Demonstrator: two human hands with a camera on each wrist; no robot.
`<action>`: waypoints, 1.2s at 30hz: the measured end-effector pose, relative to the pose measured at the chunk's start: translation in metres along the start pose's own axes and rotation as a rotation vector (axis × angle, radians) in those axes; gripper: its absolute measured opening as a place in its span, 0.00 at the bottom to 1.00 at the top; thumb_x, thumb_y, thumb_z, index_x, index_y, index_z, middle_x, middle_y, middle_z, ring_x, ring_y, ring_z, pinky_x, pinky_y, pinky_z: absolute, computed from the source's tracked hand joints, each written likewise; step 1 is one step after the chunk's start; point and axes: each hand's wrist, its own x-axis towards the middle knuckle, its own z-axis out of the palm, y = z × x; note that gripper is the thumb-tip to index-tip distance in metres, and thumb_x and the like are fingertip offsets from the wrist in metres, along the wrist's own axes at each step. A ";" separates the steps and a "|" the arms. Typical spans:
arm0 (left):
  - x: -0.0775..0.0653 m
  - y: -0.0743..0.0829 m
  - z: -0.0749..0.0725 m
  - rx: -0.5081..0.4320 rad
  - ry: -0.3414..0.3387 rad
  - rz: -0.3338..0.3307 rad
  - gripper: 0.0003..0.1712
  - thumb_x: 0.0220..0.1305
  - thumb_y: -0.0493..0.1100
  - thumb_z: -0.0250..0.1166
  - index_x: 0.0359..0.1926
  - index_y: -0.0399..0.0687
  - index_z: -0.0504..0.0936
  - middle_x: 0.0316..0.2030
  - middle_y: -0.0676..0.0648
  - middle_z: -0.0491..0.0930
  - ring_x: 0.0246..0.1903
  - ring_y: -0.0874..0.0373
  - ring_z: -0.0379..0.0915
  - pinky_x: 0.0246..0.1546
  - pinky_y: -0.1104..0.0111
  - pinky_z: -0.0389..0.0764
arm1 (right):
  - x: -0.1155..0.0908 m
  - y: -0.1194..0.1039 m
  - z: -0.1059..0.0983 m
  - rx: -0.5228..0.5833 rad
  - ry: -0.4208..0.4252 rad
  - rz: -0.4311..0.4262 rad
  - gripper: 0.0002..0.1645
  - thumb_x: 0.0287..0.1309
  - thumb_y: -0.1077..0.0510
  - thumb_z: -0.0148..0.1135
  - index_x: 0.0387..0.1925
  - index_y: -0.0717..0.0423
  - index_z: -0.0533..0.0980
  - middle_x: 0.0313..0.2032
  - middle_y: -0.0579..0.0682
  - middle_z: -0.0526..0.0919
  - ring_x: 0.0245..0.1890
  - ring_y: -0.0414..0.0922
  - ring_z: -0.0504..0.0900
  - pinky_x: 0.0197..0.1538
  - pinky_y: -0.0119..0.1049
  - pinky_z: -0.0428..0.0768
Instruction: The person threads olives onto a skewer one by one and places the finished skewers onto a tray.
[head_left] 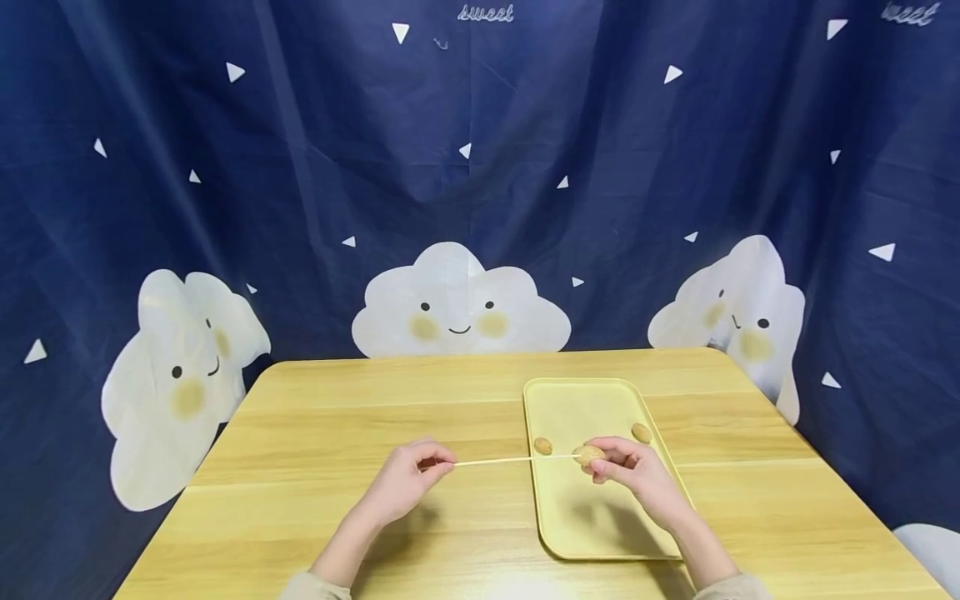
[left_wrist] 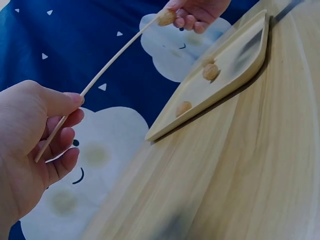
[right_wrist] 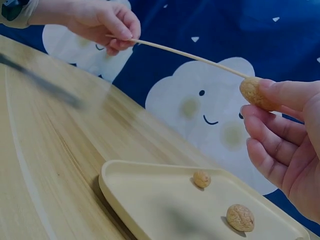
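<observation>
My left hand (head_left: 408, 479) pinches a thin wooden skewer (left_wrist: 112, 60) between thumb and fingers near one end, whose tail lies along the palm in the left wrist view. The skewer's other end meets a small tan, wrinkled ball (right_wrist: 256, 93), potato-like in look. Thumb and fingers of my right hand (head_left: 637, 475) grip this ball above the tray (head_left: 558, 529). How deep the skewer sits in it I cannot tell. Similar wrinkled balls lie on the tray, one at its left side (head_left: 543, 446) and another near its right edge (head_left: 641, 432).
The pale yellow tray has a low raised rim and rests on the right half of a wooden table (head_left: 315, 442). Behind the table hangs a dark blue curtain (head_left: 315, 167) with cloud and triangle prints.
</observation>
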 end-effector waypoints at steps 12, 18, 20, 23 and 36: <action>0.000 0.007 -0.011 -0.119 0.034 -0.027 0.02 0.57 0.34 0.65 0.32 0.44 0.82 0.33 0.49 0.78 0.33 0.62 0.72 0.36 0.71 0.76 | -0.004 0.002 0.003 0.053 -0.041 -0.015 0.16 0.58 0.68 0.57 0.47 0.74 0.71 0.32 0.46 0.83 0.31 0.40 0.80 0.37 0.35 0.80; -0.006 0.024 -0.013 -0.087 0.016 0.000 0.04 0.55 0.28 0.64 0.29 0.39 0.81 0.30 0.44 0.77 0.31 0.62 0.71 0.34 0.71 0.76 | -0.006 0.004 0.004 0.082 -0.094 -0.024 0.15 0.58 0.69 0.56 0.47 0.71 0.72 0.33 0.45 0.83 0.31 0.38 0.80 0.37 0.34 0.79; -0.008 0.030 -0.015 -0.081 0.008 -0.001 0.04 0.55 0.28 0.63 0.28 0.39 0.81 0.29 0.44 0.77 0.31 0.62 0.72 0.34 0.70 0.76 | -0.006 0.005 0.005 0.083 -0.105 -0.023 0.15 0.58 0.69 0.56 0.47 0.71 0.72 0.33 0.45 0.82 0.31 0.38 0.80 0.37 0.35 0.79; -0.008 0.033 -0.016 -0.070 -0.004 -0.001 0.05 0.55 0.27 0.63 0.28 0.39 0.81 0.28 0.46 0.77 0.30 0.62 0.72 0.34 0.70 0.77 | -0.005 0.005 0.005 0.076 -0.117 -0.026 0.15 0.58 0.69 0.57 0.47 0.72 0.71 0.33 0.45 0.82 0.31 0.39 0.80 0.37 0.36 0.80; -0.009 -0.005 -0.005 -0.106 -0.026 -0.012 0.03 0.58 0.35 0.64 0.31 0.48 0.81 0.31 0.52 0.76 0.33 0.62 0.71 0.37 0.70 0.77 | -0.005 0.005 0.005 0.053 -0.120 -0.025 0.15 0.58 0.68 0.57 0.47 0.70 0.73 0.33 0.45 0.82 0.31 0.38 0.80 0.37 0.38 0.80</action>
